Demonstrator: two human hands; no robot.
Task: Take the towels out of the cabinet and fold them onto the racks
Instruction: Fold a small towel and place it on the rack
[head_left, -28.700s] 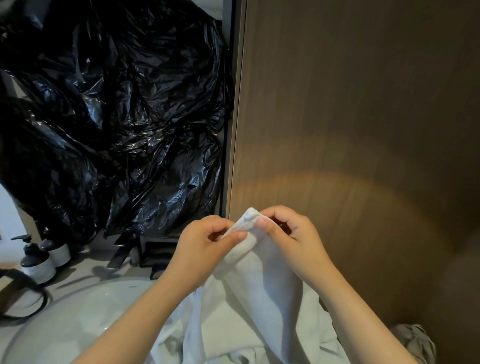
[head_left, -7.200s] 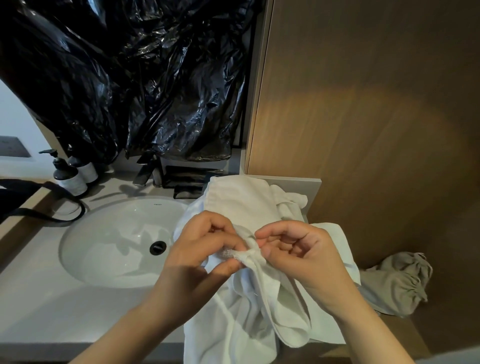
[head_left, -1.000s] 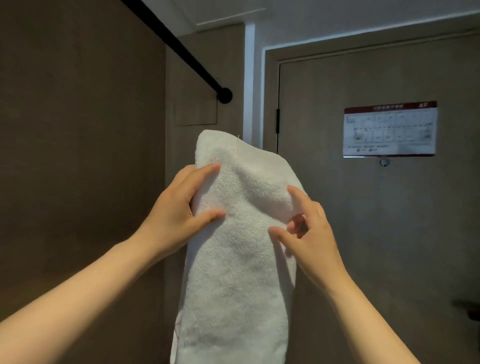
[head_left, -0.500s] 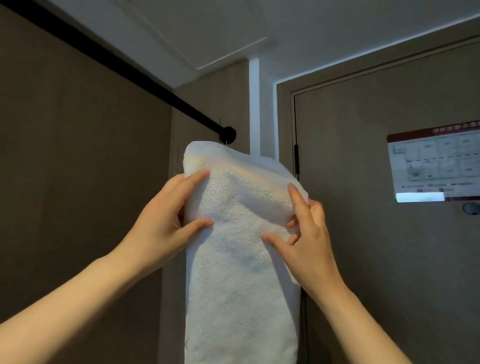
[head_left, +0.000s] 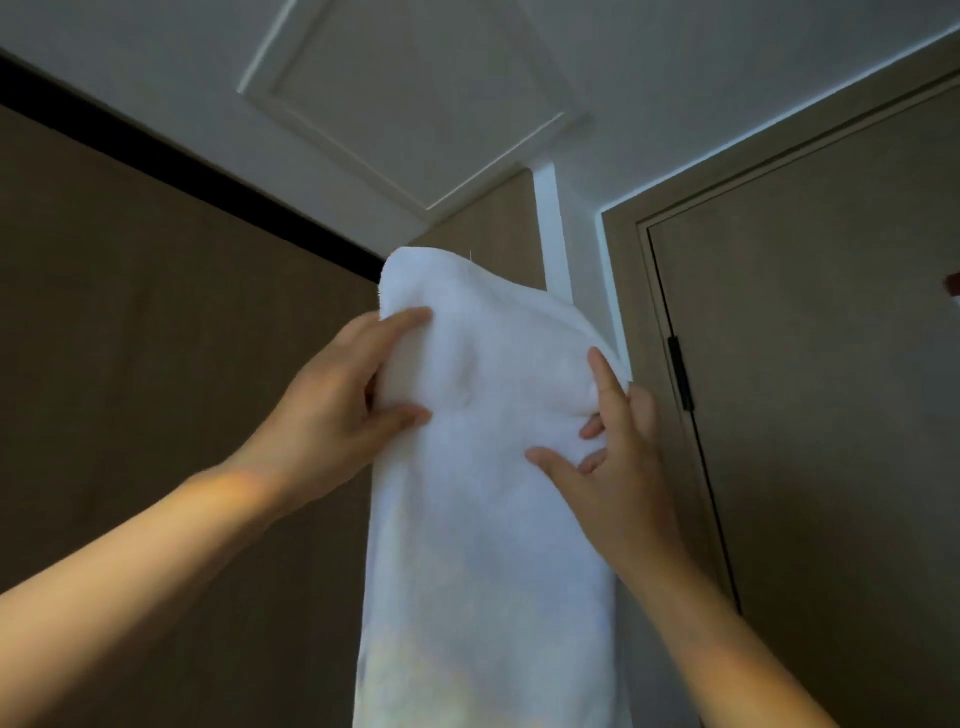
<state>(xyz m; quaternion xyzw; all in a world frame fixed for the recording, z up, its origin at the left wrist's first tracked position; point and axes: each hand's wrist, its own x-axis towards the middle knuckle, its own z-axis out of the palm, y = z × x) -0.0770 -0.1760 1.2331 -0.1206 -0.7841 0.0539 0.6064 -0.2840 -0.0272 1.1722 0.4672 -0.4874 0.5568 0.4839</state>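
Brown wall, black rail (head_left: 182, 174) upper left; arms raised, left hand (head_left: 332, 410) and right hand (head_left: 618, 467) fingers gripping white towel (head_left: 493, 545) top edges (hangs long).

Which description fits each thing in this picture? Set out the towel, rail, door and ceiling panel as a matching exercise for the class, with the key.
Things:
1 towel
2 rail
3 door
4 ceiling panel

Descriptions:
A black, slanting across the upper left
B brown, at the right
C white, held by the left hand and right hand
D pale, overhead

Pairs: 1-C, 2-A, 3-B, 4-D
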